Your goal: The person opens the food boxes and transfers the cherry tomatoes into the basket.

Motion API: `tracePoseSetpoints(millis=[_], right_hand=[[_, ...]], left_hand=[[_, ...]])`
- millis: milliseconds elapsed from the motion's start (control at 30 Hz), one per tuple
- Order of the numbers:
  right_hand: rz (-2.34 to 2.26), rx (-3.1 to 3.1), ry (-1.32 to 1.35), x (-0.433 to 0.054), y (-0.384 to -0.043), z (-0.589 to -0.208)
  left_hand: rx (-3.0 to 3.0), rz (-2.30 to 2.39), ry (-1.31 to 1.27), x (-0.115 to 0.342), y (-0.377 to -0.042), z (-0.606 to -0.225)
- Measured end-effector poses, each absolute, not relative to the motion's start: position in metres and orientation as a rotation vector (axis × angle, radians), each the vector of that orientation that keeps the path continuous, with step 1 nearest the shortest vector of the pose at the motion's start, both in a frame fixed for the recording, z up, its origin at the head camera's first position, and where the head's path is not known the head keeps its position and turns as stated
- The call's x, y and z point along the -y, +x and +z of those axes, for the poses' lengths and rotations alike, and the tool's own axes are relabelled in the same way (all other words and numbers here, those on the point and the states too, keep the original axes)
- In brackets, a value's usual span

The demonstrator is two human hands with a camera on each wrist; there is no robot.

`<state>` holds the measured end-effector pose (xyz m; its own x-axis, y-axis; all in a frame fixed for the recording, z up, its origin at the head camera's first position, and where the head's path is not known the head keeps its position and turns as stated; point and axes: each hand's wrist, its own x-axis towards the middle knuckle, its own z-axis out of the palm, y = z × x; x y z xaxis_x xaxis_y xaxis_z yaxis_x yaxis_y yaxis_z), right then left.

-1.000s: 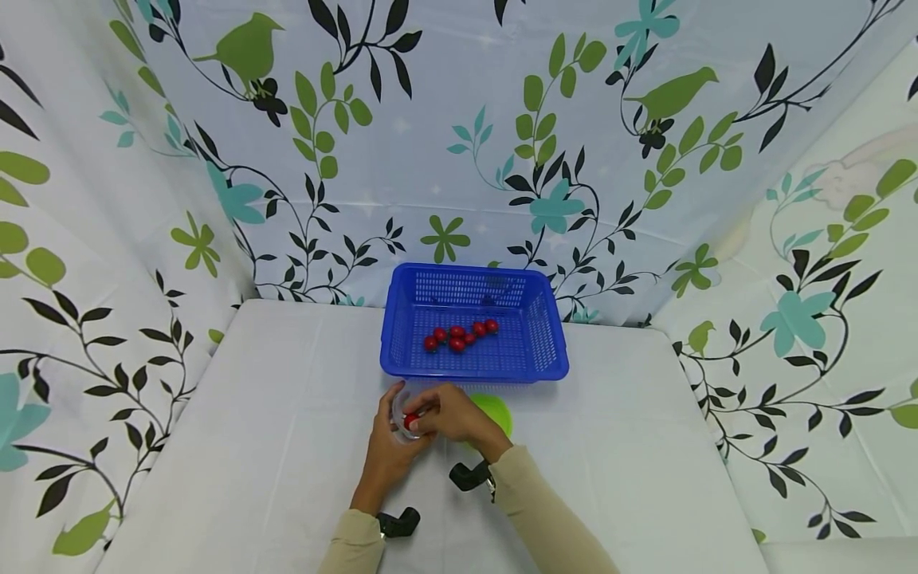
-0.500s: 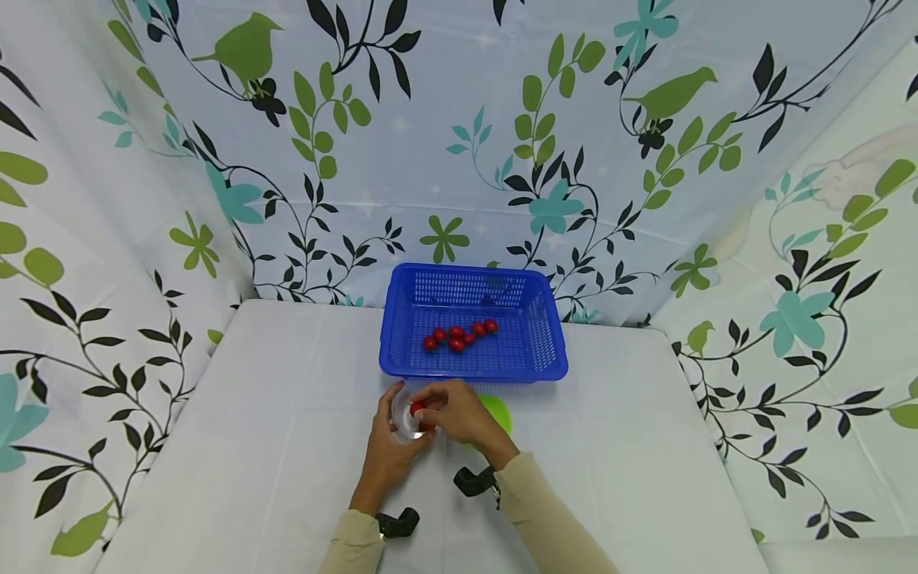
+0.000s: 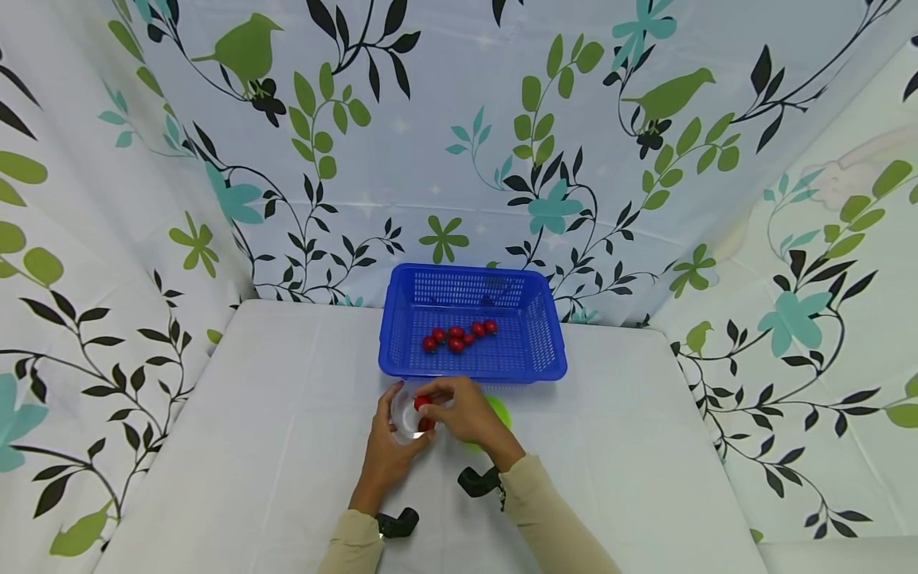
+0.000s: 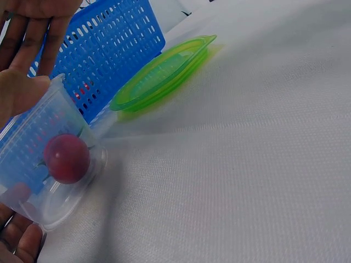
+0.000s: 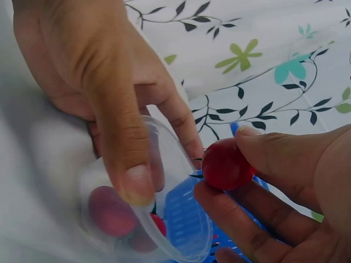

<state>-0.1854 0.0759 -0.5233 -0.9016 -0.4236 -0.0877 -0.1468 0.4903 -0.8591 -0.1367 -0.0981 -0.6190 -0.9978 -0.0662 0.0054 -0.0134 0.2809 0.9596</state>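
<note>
My left hand (image 3: 390,450) grips a clear plastic container (image 3: 404,418), tilted with its base by the white table. In the right wrist view, its thumb lies over the rim, and two cherry tomatoes (image 5: 112,211) show through the container wall. One tomato (image 4: 67,158) inside it is also visible in the left wrist view. Between thumb and fingers, my right hand (image 3: 464,413) pinches another cherry tomato (image 5: 227,164), just outside the container's mouth. More cherry tomatoes (image 3: 457,344) lie in the blue basket (image 3: 473,372) ahead of both hands.
A bright green plastic lid or dish (image 4: 159,71) rests on the table in front of the basket, partly hidden behind the right forearm in the head view. Patterned curtains (image 3: 445,159) enclose the table's back and sides.
My right hand has drawn back up and to the right, bringing the pinched tomato from inside the container to its rim. The left hand and container have stayed nearly still.
</note>
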Motion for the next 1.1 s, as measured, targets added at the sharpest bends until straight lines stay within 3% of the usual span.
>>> tracePoseSetpoints(millis=[1100], right_hand=[[-1.744, -2.351, -0.331, -0.093, -0.199, -0.501]], left_hand=[[2.482, -1.894, 0.096, 0.096, -0.137, -0.619]])
